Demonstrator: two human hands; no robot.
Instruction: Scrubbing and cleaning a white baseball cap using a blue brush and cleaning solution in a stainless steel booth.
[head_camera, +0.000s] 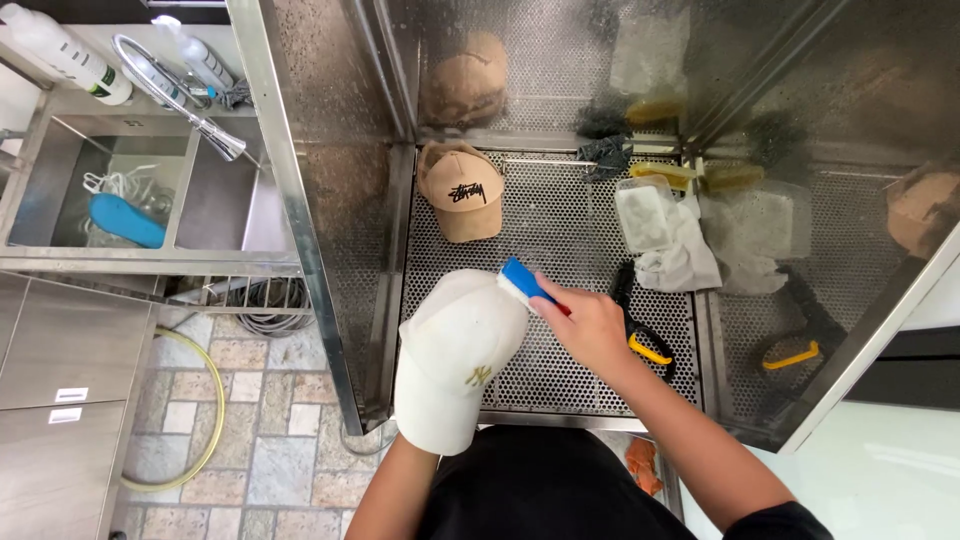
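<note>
Perforated steel tray (560, 215) is draining at centre frame. Left hand (425, 420) is hiding inside the white cotton cap (458, 350), grip unseen, propping it taut; right hand (592, 325) is pinching a blue brush (522, 279) against it.

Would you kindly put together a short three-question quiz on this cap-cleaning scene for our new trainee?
1. True or false: the white cap is pulled over the left hand.
2. What does the right hand hold against it? A) blue-headed brush B) sponge C) spray bottle
3. Fill in: the tan cap lies on the ____ metal floor of the cabinet.

Key: 1 true; 2 A; 3 perforated.
</note>
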